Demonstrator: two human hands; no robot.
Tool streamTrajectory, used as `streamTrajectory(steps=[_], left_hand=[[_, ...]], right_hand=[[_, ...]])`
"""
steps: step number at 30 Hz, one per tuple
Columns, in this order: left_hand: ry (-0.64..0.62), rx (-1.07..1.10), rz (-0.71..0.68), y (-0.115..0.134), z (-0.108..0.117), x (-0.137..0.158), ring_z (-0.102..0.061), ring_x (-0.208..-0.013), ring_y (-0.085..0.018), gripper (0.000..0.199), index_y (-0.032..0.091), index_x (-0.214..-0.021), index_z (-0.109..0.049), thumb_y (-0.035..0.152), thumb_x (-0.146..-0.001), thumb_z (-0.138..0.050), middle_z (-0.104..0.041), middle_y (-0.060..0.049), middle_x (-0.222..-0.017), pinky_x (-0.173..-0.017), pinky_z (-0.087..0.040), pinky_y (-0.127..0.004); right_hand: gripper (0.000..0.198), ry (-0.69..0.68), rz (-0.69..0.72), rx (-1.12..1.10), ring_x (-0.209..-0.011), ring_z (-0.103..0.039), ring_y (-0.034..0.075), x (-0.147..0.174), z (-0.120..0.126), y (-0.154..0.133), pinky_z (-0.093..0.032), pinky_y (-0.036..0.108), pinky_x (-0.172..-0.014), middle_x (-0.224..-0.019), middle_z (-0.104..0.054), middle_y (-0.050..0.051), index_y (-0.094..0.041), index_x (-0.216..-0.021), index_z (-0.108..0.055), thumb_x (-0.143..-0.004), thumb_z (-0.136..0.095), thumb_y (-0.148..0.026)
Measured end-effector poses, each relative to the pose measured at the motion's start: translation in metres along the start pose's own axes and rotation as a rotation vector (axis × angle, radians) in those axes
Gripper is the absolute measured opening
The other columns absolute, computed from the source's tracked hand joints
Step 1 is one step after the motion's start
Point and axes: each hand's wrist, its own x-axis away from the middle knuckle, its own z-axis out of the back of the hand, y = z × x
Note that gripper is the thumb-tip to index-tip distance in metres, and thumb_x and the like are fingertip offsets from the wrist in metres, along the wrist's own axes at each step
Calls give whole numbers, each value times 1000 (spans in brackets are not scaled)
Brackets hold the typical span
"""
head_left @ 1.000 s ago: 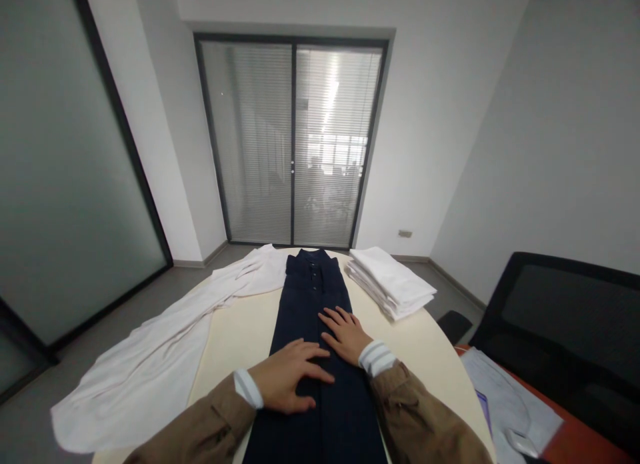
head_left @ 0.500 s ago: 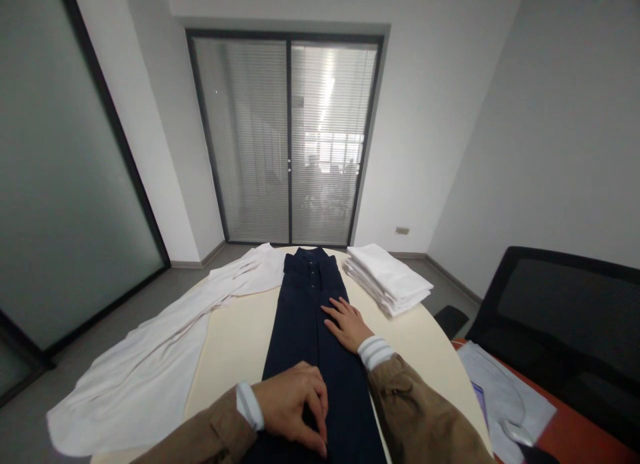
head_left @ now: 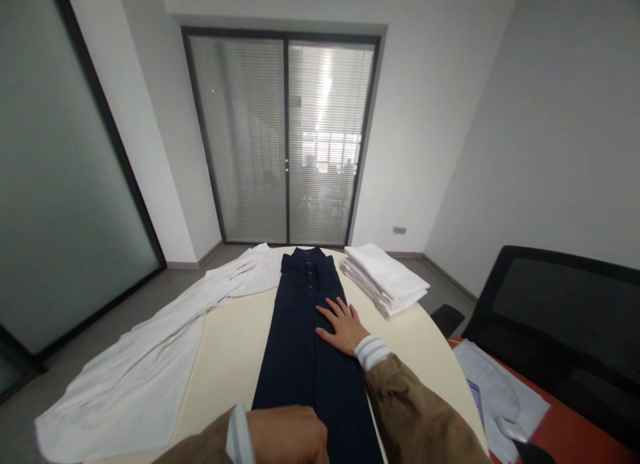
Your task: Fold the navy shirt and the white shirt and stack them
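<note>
Navy trousers (head_left: 293, 341) with a buttoned front lie lengthwise down the table, waistband at the far end. My right hand (head_left: 344, 327) rests flat on their right side, fingers spread. Low in the picture, my left hand (head_left: 290, 434) is closed on the near part of the trousers; its fingertips are hidden below the frame's edge. A white shirt (head_left: 145, 364) is spread along the table's left side, partly over the edge. To the right of the waistband sits a stack of folded white cloth (head_left: 384, 277).
The round cream table (head_left: 227, 357) carries the clothes. At right stands a black mesh chair (head_left: 555, 317), beside an orange surface (head_left: 575, 417) with a grey cloth-like sheet (head_left: 500, 384) on it. A glass door with blinds (head_left: 240, 144) is in the far wall.
My left hand has moved toward me, down to the frame's bottom edge, its fingers now mostly hidden. My right hand stays on the trousers with fingers slightly more spread.
</note>
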Motion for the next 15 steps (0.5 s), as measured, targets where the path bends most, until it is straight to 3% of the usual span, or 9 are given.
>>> streamTrajectory(steps=[2, 5, 6, 8, 10, 12, 15], left_hand=[[79, 172, 18, 6, 14, 1, -61, -60, -12, 19, 19, -60, -65, 19, -80, -67, -68, 1, -64, -61, -46, -21], [319, 157, 153, 10, 39, 6, -67, -91, -15, 23, 22, -96, -74, 33, -92, -55, -74, -4, -95, -94, -46, -27], [430, 58, 248, 8, 44, 9, -62, -109, -19, 24, 25, -106, -72, 35, -91, -56, -70, -5, -113, -105, -40, -34], [523, -151, 470, 0, 49, 15, -36, -138, -28, 42, 30, -130, -58, 37, -89, -58, -44, -6, -148, -115, -24, -50], [472, -272, 642, -12, 46, 20, -13, -146, -35, 64, 34, -145, -38, 41, -86, -60, -17, -7, -160, -115, -15, -60], [372, -295, 715, -22, 39, 24, -7, -146, -36, 67, 34, -150, -28, 47, -89, -54, -12, -9, -160, -114, -14, -62], [275, -294, 733, -24, 32, 26, -7, -146, -37, 62, 39, -150, -24, 50, -93, -46, -13, -8, -160, -113, -15, -63]], right_hand=[[72, -18, -1, -5, -147, -4, 33, -1, 0, 2, -5, 60, -114, -159, -19, 3, -37, -149, -30, -86, -39, -71], [76, -50, -1, -12, -147, -4, 32, -3, 2, 4, -6, 60, -114, -160, -18, 3, -36, -149, -30, -84, -40, -73], [76, -58, -1, -15, -147, -4, 31, -3, 2, 4, -6, 60, -114, -160, -18, 3, -36, -149, -30, -84, -40, -74], [77, -62, 3, -21, -147, -3, 31, -3, 4, 5, -6, 60, -114, -160, -17, 3, -36, -149, -30, -83, -41, -74], [77, -59, 8, -29, -147, -3, 31, -2, 5, 5, -6, 61, -114, -160, -18, 3, -37, -148, -31, -82, -40, -76], [78, -62, 14, -38, -147, -3, 32, -1, 7, 4, -6, 61, -114, -160, -18, 3, -36, -148, -32, -81, -41, -77], [84, -79, 14, -61, -147, -4, 32, 0, 10, 5, -6, 63, -113, -159, -19, 4, -35, -149, -29, -79, -46, -76]])
